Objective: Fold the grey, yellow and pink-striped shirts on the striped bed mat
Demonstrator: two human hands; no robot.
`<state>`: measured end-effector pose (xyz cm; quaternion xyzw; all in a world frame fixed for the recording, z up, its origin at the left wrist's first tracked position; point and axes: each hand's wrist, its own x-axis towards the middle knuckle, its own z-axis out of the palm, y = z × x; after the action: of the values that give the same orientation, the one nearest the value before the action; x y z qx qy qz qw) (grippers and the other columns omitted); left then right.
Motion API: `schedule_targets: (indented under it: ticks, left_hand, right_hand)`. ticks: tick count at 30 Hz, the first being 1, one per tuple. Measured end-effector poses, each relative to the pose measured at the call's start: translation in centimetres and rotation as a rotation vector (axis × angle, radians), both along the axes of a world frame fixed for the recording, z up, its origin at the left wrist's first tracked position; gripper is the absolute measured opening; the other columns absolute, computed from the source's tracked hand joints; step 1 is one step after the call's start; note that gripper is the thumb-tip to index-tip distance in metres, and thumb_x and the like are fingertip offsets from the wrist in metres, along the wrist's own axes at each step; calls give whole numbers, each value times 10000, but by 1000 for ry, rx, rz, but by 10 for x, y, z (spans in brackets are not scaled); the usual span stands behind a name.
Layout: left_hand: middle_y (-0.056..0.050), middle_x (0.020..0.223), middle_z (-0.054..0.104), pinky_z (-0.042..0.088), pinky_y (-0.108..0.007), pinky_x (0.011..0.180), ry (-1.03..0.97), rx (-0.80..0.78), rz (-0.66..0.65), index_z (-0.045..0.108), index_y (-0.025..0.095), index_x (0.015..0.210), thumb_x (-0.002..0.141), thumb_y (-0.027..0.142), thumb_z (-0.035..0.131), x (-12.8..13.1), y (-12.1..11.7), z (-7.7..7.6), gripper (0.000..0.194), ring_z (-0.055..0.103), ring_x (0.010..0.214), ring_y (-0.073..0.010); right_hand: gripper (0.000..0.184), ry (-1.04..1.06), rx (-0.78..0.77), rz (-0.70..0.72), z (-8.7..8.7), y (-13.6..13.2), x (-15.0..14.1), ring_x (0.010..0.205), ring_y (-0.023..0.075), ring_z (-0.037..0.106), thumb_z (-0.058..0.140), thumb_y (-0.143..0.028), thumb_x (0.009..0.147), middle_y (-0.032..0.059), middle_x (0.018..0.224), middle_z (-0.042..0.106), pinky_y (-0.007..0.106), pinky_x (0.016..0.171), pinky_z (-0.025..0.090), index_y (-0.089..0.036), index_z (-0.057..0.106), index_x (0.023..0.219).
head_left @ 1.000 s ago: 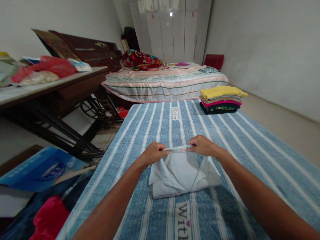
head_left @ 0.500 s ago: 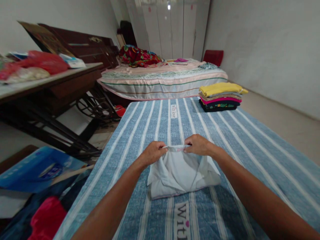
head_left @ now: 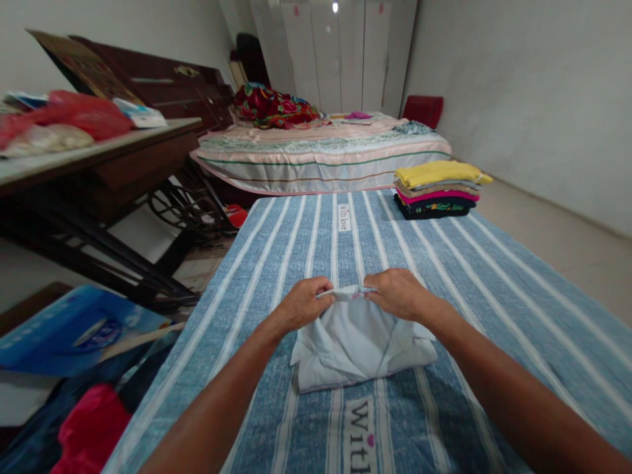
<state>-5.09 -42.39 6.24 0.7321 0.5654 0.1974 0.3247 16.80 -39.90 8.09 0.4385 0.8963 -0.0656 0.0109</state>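
A pale, nearly white shirt (head_left: pixel 363 345), partly folded, lies on the blue striped bedsheet (head_left: pixel 266 408). My left hand (head_left: pixel 305 304) pinches the left end of its far edge, which looks like the collar, between thumb and fingers. At the right end of that same edge, my right hand (head_left: pixel 395 294) is closed on the cloth. The edge between both hands is raised a little and bunched. Flaps of the shirt spread out at its left and right sides, while its near edge rests flat on the sheet.
A stack of folded clothes (head_left: pixel 437 191), yellow on top, sits at the far right of the bed. Beyond is another bed (head_left: pixel 316 161) with a red floral blanket (head_left: pixel 276 108). To the left stand a sewing-machine table (head_left: pixel 172 128) and a blue package (head_left: pixel 79 332).
My right hand has shifted slightly left and turned over the edge, closer to my left hand. The collar edge has gone from taut to bunched. The camera view has shifted slightly.
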Motion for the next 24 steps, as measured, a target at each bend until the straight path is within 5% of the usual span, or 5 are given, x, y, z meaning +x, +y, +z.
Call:
schedule_targets:
  ticks: [10, 16, 24]
  left_hand:
    - [53, 488, 423, 276, -203, 485, 44, -21, 48, 601, 154, 627, 684, 300, 509, 8, 19, -10, 182, 418, 550, -106]
    - [49, 572, 494, 329, -209, 525, 17, 12, -35, 570, 163, 669, 741, 298, 473, 8, 8, 0, 180, 455, 570, -106]
    - [-41, 833, 608, 414, -292, 748, 416, 452, -374, 555, 177, 871, 885, 187, 391, 7, -46, 8, 165, 552, 805, -168]
  right_hand:
    - [186, 246, -254, 3, -25, 40, 4, 564, 109, 462, 625, -288, 763, -31, 571, 522, 220, 507, 251, -173, 597, 620]
    - [175, 371, -342, 80, -22, 31, 14, 535, 83, 414, 590, -256, 763, -66, 543, 435, 197, 497, 251, -159, 559, 619]
    - [222, 337, 232, 378, -30, -24, 31, 700, 178, 532, 408, -136, 897, 60, 777, 611, 303, 669, 379, -154, 607, 800]
